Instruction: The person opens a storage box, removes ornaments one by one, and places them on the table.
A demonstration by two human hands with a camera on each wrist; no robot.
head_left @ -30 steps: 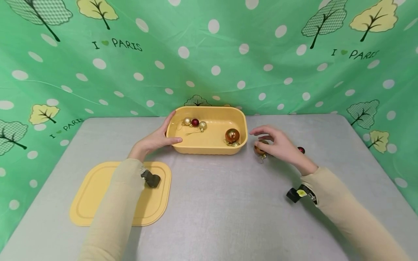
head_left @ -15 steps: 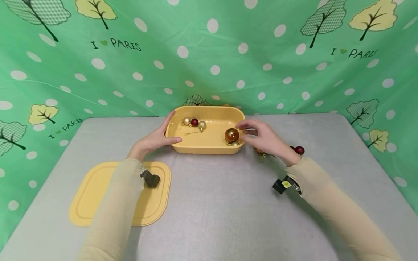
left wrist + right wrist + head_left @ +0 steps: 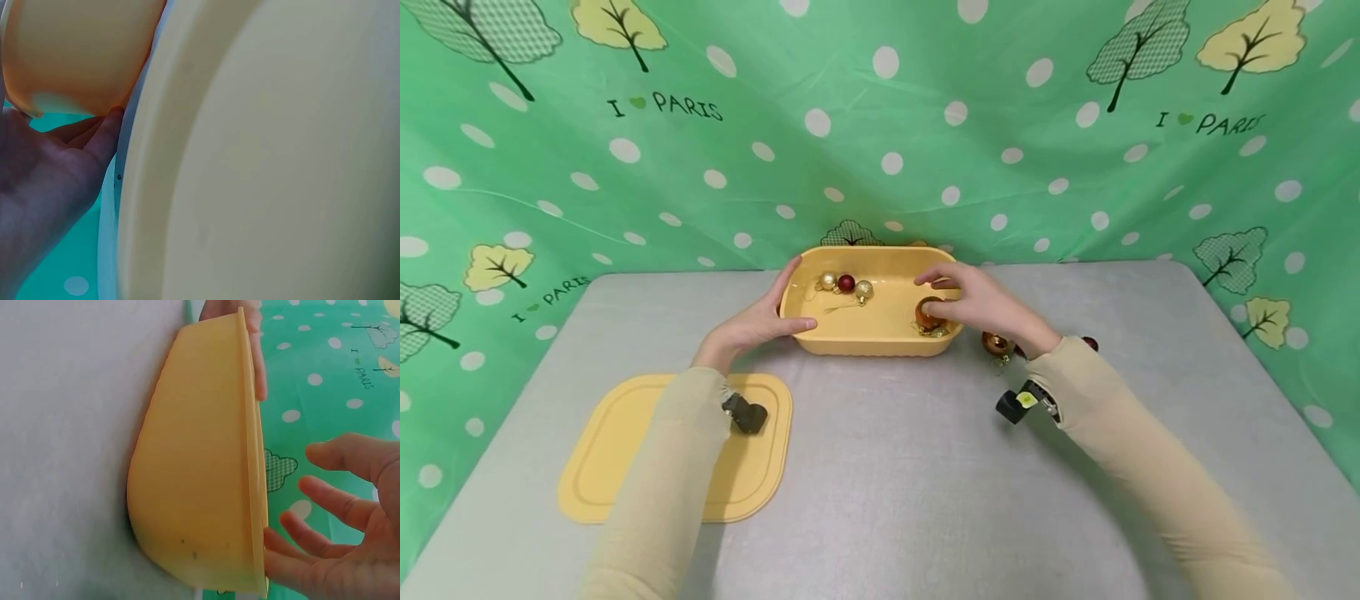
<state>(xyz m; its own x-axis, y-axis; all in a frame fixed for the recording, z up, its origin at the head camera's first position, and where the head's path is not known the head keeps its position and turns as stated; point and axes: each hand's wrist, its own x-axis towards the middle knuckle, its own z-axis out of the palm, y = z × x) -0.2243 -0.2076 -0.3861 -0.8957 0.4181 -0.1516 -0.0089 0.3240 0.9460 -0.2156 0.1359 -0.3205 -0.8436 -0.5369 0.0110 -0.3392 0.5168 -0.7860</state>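
Observation:
My left hand (image 3: 748, 327) grips the left end of a yellow plastic box (image 3: 872, 346), its thumb over the front rim. In the left wrist view its fingers touch the box's outer wall (image 3: 81, 56). Over the box's right end hovers my right hand (image 3: 985, 304); the right wrist view shows its fingers spread and holding nothing. Beneath it, partly hidden by the thumb, lies a shiny copper Christmas bauble (image 3: 922, 314) beside a small gold one (image 3: 937, 332). Inside the box's left half are a gold bauble (image 3: 828, 280), a dark red bauble (image 3: 846, 283) and a glittery gold bauble (image 3: 864, 289).
A copper bauble (image 3: 995, 343) lies on the grey table (image 3: 880, 467), right of the box. A dark red bauble (image 3: 1090, 342) shows partly behind my right forearm. The flat yellow lid (image 3: 602, 450) lies under my left forearm. A green patterned curtain (image 3: 880, 108) hangs behind.
My right hand has moved left, from the copper bauble on the table to above the box's right end. My left hand stays on the box.

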